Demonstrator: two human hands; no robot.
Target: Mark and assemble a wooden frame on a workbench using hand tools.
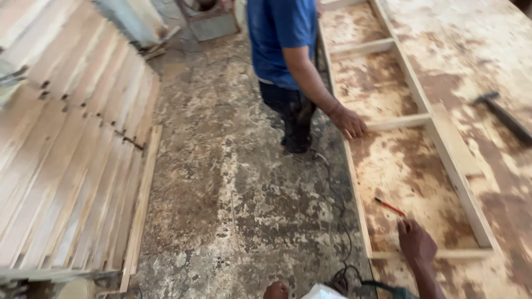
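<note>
We see worn concrete floor (221, 182), mottled grey-brown, dusty. Stacked pale wooden planks (66, 155) lean along left side. Black cable (335, 205) snakes across floor beside stained plywood worktable (471, 50). Grey metal base (213, 25) stands at far end. Soft daylight, even.

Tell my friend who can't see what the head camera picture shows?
The person's right hand rests on a stained worktable inside a ladder-like wooden frame, near a red pencil. A co-worker's hand touches the frame; planks lean left.
</note>
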